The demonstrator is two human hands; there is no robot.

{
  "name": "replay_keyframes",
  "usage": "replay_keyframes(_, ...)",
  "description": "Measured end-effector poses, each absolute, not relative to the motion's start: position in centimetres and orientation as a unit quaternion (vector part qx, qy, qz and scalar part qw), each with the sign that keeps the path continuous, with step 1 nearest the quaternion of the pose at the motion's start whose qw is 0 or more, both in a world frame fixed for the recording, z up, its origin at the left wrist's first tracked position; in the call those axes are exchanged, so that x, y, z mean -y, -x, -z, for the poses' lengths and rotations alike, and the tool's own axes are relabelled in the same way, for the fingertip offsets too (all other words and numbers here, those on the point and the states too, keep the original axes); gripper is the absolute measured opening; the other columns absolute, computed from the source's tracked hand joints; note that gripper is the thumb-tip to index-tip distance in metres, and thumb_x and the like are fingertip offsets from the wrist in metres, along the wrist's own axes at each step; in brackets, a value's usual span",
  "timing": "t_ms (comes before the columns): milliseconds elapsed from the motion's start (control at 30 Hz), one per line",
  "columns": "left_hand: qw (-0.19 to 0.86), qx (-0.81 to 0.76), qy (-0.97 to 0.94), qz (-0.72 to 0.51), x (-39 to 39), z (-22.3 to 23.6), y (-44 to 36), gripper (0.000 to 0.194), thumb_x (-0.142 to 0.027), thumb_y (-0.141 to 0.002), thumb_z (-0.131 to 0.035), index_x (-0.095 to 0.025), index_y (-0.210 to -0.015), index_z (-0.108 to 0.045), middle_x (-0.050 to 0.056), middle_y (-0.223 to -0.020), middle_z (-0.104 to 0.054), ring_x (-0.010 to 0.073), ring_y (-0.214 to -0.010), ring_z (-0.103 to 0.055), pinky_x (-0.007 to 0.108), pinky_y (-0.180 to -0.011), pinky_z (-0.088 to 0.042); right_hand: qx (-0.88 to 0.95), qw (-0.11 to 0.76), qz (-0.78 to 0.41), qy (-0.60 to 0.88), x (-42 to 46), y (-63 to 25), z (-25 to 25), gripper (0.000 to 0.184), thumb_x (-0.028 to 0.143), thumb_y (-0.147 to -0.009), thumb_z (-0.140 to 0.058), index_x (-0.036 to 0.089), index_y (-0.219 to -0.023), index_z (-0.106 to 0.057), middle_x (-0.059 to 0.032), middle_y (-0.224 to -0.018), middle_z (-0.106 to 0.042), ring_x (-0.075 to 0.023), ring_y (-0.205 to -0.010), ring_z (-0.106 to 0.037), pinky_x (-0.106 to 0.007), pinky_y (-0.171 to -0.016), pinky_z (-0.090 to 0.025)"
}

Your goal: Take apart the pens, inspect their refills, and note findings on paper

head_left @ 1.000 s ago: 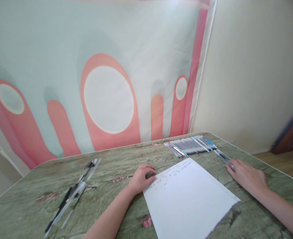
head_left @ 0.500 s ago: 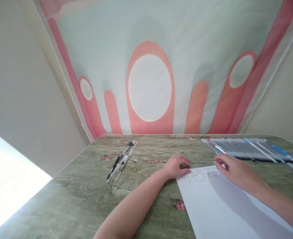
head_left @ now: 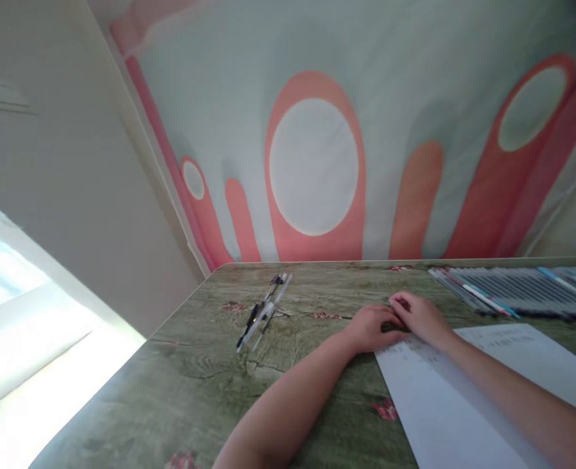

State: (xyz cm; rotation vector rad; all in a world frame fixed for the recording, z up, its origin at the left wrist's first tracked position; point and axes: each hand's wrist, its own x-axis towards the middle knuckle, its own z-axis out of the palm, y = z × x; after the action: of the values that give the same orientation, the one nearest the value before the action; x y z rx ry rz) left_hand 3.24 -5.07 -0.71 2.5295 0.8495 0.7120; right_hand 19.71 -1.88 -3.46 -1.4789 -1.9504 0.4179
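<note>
My left hand (head_left: 373,327) rests on the table at the upper left corner of a white sheet of paper (head_left: 464,397); its fingers are bent, thumb apart, with nothing held. Faint handwriting runs along the sheet's upper part. My right hand (head_left: 422,317) reaches leftward across the paper, its forearm over the sheet. Its loosely curled fingers come close to or touch the left fingers, and I see nothing in them. Left of both hands lies a loose group of pens (head_left: 256,320), black and clear. Parts of the right fingers are hard to make out.
A long row of pens or refills (head_left: 527,290) lies side by side at the back right, some blue and one reddish. The wood-patterned table (head_left: 204,391) ends at a wall hung with a pink and pale green cloth (head_left: 380,98). Bright light enters at left.
My right hand let go of the pen at the right end of the row and swept left over the paper to my left hand. The view turned left; my left hand stayed at the paper's corner.
</note>
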Motion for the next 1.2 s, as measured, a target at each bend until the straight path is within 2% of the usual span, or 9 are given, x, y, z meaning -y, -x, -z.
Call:
replay_keyframes(100,0.208,-0.309,-0.902,-0.217,4.8,-0.5,-2.3,0.029,-0.035,-0.076,-0.051,-0.015,-0.094,-0.062,0.006,-0.096,-0.063,0.0144,-0.090,-0.056,0.023,-0.083,-0.040,0.756,0.302,-0.153,0.561,2.1,-19.7,3.3,0.022,0.035,-0.075,-0.043,0.023,-0.079,-0.061,-0.0011,-0.070,-0.066,-0.0168,-0.064,-0.058,-0.024,-0.054,-0.037)
replay_keyframes(233,0.214,-0.456,-0.845,-0.178,3.8,-3.2,1.2,0.033,-0.038,-0.074,-0.051,-0.016,-0.097,-0.061,0.004,-0.086,-0.066,0.0139,-0.076,-0.059,0.023,-0.070,-0.044,0.761,0.286,-0.134,0.567,2.4,-19.4,2.9,0.023,0.036,-0.076,-0.043,0.023,-0.079,-0.061,-0.0007,-0.071,-0.065,-0.0163,-0.063,-0.058,-0.024,-0.052,-0.035)
replay_keyframes(400,0.128,-0.602,-0.760,-0.208,4.7,-5.3,9.1,0.025,-0.026,-0.073,-0.051,-0.016,-0.093,-0.063,0.004,-0.089,-0.066,0.0137,-0.078,-0.059,0.022,-0.072,-0.044,0.771,0.285,-0.127,0.555,2.6,-19.5,2.9,0.023,0.036,-0.076,-0.042,0.023,-0.079,-0.061,-0.0011,-0.071,-0.065,-0.0166,-0.064,-0.057,-0.024,-0.053,-0.034)
replay_keyframes(533,0.028,-0.716,-0.676,-0.171,7.5,-5.0,15.4,0.021,-0.021,-0.071,-0.053,-0.019,-0.088,-0.064,0.001,-0.085,-0.066,0.0135,-0.079,-0.058,0.021,-0.073,-0.042,0.771,0.284,-0.124,0.557,2.6,-19.6,3.0,0.022,0.036,-0.075,-0.043,0.024,-0.078,-0.062,-0.0005,-0.071,-0.065,-0.0163,-0.063,-0.057,-0.023,-0.051,-0.033)
replay_keyframes(633,-0.001,-0.742,-0.651,-0.160,9.4,-4.3,18.1,0.018,-0.019,-0.069,-0.054,-0.018,-0.083,-0.065,0.003,-0.081,-0.065,0.0162,-0.079,-0.058,0.024,-0.073,-0.040,0.771,0.283,-0.125,0.557,2.6,-19.5,3.1,0.022,0.037,-0.075,-0.044,0.024,-0.078,-0.062,-0.0001,-0.071,-0.065,-0.0163,-0.063,-0.057,-0.023,-0.051,-0.033)
replay_keyframes(933,-0.060,-0.737,-0.650,-0.174,11.2,-2.5,18.5,0.019,-0.026,-0.076,-0.049,-0.018,-0.088,-0.061,0.005,-0.087,-0.060,0.0150,-0.084,-0.053,0.024,-0.077,-0.037,0.776,0.277,-0.128,0.551,2.5,-19.6,3.4,0.023,0.038,-0.075,-0.043,0.024,-0.078,-0.062,0.0002,-0.072,-0.065,-0.0162,-0.061,-0.057,-0.024,-0.051,-0.033)
replay_keyframes(1200,-0.042,-0.744,-0.649,-0.155,11.6,-2.4,17.9,0.018,-0.026,-0.072,-0.054,-0.019,-0.087,-0.060,0.005,-0.090,-0.058,0.0163,-0.086,-0.053,0.024,-0.077,-0.037,0.780,0.272,-0.132,0.548,2.6,-19.7,3.1,0.023,0.038,-0.074,-0.043,0.025,-0.078,-0.062,0.0000,-0.072,-0.065,-0.0168,-0.061,-0.057,-0.024,-0.050,-0.033)
